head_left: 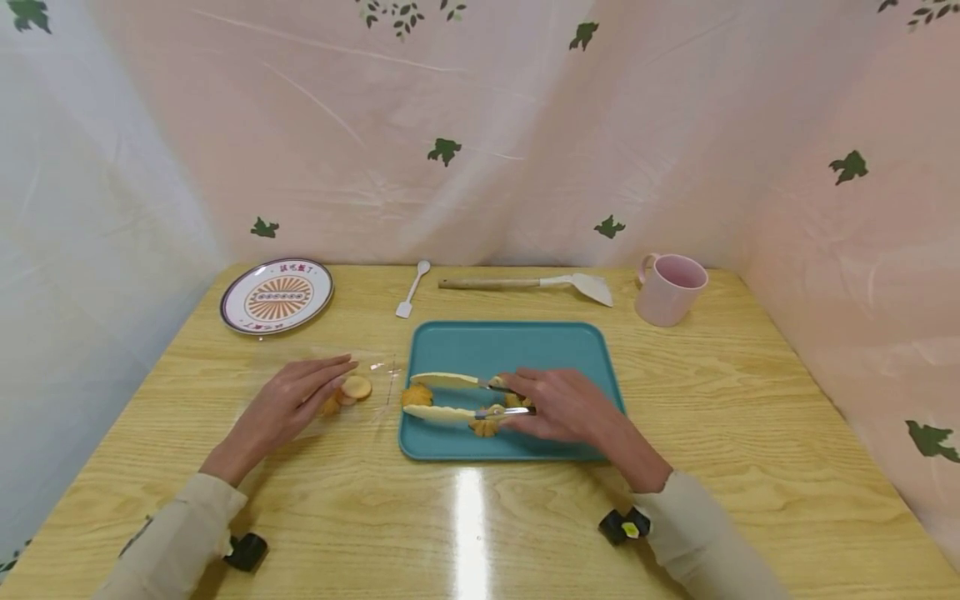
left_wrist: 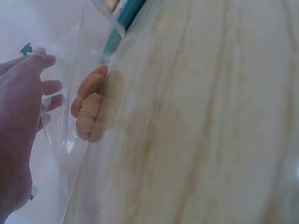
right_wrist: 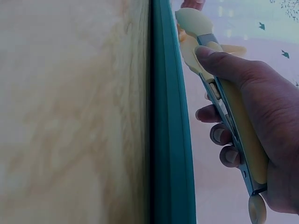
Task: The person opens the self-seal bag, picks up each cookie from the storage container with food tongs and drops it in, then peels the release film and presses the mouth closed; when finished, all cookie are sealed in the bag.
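My right hand (head_left: 558, 404) grips a pair of tongs (head_left: 442, 412) with cream-coloured tips over the blue-green tray (head_left: 510, 343). Between the tips, at the tray's left edge, is a golden-brown ridged piece of food (head_left: 417, 396). More such pieces (head_left: 484, 427) lie on the tray, partly hidden by the tongs and hand. To the left, my left hand (head_left: 292, 396) rests over a clear plastic bag (head_left: 382, 392), its fingers extended. Round tan cookies (left_wrist: 88, 109) lie inside the bag, close to the fingertips. Whether the fingers touch the film is unclear.
A patterned plate (head_left: 258, 297) stands at the back left. Behind the tray are a small white spoon (head_left: 413, 287) and a spatula (head_left: 495, 284) with a wooden handle. A pink mug (head_left: 663, 296) is at the back right. Cloth curtains (head_left: 510, 150) enclose the wooden table (head_left: 360, 525).
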